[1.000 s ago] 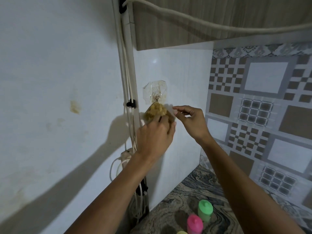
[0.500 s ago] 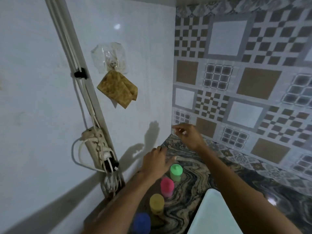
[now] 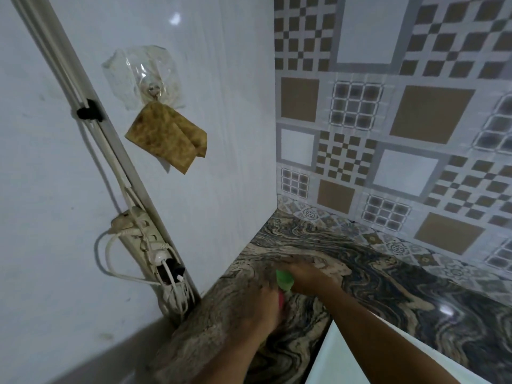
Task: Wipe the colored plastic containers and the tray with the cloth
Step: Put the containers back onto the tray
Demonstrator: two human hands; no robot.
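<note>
No readable text, label, brand, number or sign on anything here.

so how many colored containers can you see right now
2. The green container sits by the right hand; a sliver of the pink container shows just nearer, beside the left hand. More may be hidden under the left forearm.

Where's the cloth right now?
Head view, upper left: the cloth hangs from the clear hook on the white wall, just right of the cable conduit and above the power strip.
</note>
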